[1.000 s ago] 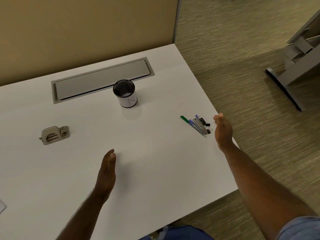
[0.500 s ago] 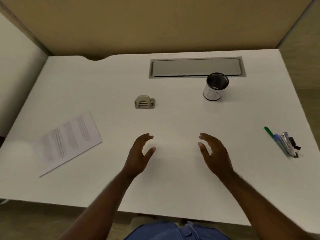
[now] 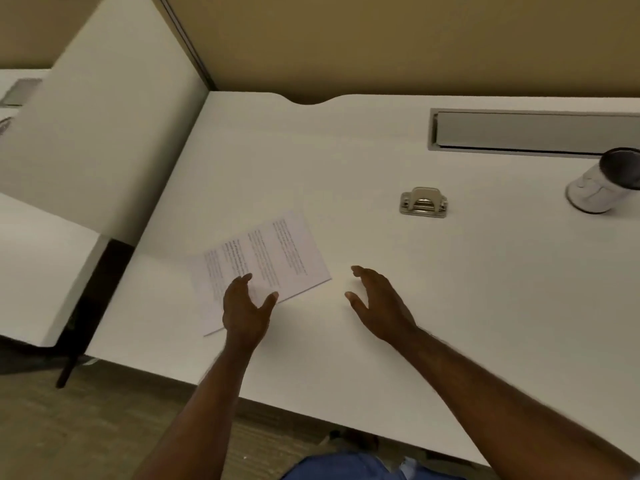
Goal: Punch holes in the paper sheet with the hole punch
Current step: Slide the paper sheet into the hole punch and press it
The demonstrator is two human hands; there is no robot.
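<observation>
A printed paper sheet [image 3: 273, 258] lies flat and skewed on the white desk [image 3: 450, 306], left of centre. My left hand [image 3: 244, 311] hovers over the sheet's near edge, fingers spread, holding nothing. My right hand [image 3: 379, 304] is open just right of the sheet, over bare desk. A small metal hole punch [image 3: 423, 202] sits farther back and to the right, apart from both hands and from the paper.
A white cup with a dark rim [image 3: 604, 181] stands at the right edge of the view. A grey cable tray lid [image 3: 533, 131] is set into the desk at the back. A partition wall [image 3: 104, 133] rises on the left, beside a neighbouring desk.
The view has swung left, bringing the paper toward the middle. Both hands have moved left; my left hand is now over the paper's near edge. The pens at the right have left the view.
</observation>
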